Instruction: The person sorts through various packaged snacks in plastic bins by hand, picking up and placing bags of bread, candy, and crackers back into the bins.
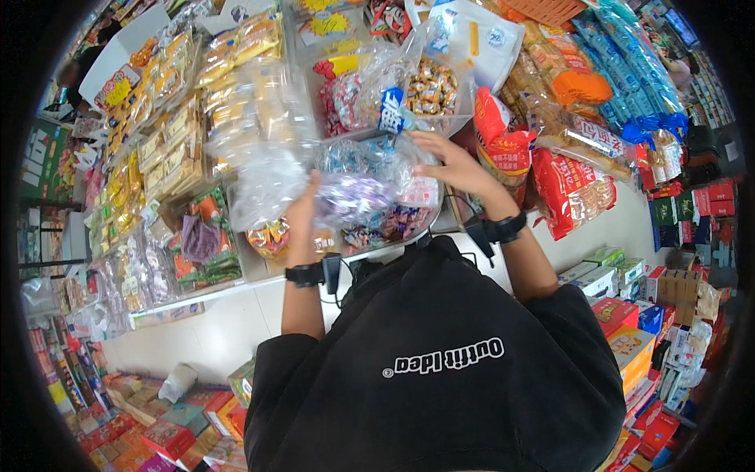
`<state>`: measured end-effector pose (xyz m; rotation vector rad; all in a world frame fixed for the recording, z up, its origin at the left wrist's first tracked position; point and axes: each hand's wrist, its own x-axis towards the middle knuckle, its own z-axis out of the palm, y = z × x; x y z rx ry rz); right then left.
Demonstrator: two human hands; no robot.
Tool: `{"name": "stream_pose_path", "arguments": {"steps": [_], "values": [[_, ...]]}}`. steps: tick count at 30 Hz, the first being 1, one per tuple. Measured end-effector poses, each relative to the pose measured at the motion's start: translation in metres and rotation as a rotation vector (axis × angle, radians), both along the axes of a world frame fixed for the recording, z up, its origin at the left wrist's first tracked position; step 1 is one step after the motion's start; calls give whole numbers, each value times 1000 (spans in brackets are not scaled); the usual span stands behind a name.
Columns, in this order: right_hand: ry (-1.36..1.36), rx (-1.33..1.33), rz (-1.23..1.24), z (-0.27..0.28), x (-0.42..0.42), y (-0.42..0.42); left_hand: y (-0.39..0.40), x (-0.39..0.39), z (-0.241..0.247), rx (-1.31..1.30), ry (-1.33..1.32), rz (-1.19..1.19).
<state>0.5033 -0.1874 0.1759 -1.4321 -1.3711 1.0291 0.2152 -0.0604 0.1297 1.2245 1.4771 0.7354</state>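
Note:
My left hand (304, 206) is at a crumpled clear plastic bag (262, 189), beside a shiny purple-silver packet (357, 197); blur hides whether its fingers grip either. My right hand (451, 162) is spread, its fingertips close to a clear plastic bag with pink print (417, 183); a firm hold on it cannot be made out. Beneath and around the hands are bins of wrapped sweets (386, 227). Beyond them lie a blue-and-white packet (391, 109) and gold-brown wrapped candies (432, 88) in an open clear bag.
Trays of packaged pastries (174, 159) stand at the left, with a purple cloth (200, 239) near their front. Red bread bags (572, 192) and a red-topped bag (501, 141) lie right of my right hand. An orange basket (545, 9) sits at the far edge. Stacked boxes (631, 354) stand lower right.

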Motion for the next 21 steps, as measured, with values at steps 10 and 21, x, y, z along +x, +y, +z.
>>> {"name": "stream_pose_path", "arguments": {"steps": [10,21], "values": [[73,-353,-8,-64,25,-59,5,-143,30,280,-368,580],[-85,-369,4,-66,8,-32,-11,-147,-139,-207,65,517]]}}
